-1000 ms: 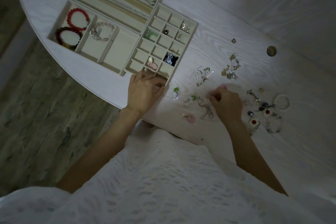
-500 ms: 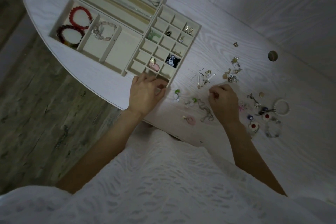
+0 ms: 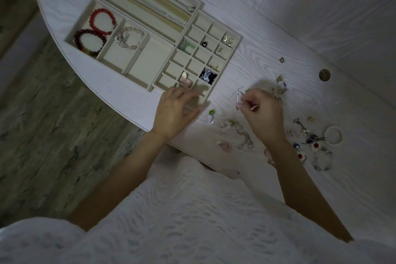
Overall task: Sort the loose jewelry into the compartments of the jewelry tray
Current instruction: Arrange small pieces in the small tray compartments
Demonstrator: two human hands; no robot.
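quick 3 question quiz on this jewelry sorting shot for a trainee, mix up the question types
1. True or false: the two red bead bracelets lie in the same compartment of the jewelry tray.
2. Which hand rests at the tray's near corner? A) left hand B) right hand
3. Fill in: the white bead bracelet lies loose on the ____.

Key: 1 true; 2 A; 3 table

One tray (image 3: 150,17); three bracelets (image 3: 102,21) inside; two hands (image 3: 174,111).
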